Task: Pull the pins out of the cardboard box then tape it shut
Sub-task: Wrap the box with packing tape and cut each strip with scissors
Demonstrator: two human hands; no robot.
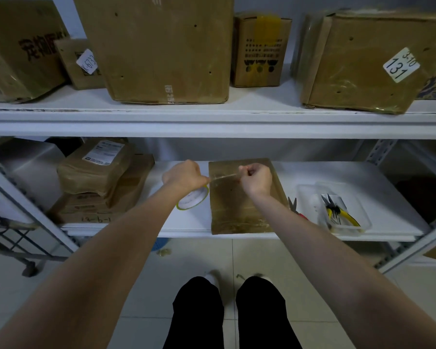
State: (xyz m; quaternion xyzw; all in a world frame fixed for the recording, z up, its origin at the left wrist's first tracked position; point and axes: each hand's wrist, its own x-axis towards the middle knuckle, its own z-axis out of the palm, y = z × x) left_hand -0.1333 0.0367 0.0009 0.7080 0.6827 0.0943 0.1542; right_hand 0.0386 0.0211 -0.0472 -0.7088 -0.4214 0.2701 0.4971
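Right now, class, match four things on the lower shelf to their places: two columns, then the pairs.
1 tape roll
2 pliers
3 scissors
4 tape strip

A in the clear tray
B between left hand and right hand
C between cardboard box and tray
D left of the box

Pairs: 1-D, 2-A, 3-C, 4-B

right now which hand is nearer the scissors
Right. The right hand pinches the tape over the box, up and left of the scissors. The left hand grips the roll beyond the box's left edge.
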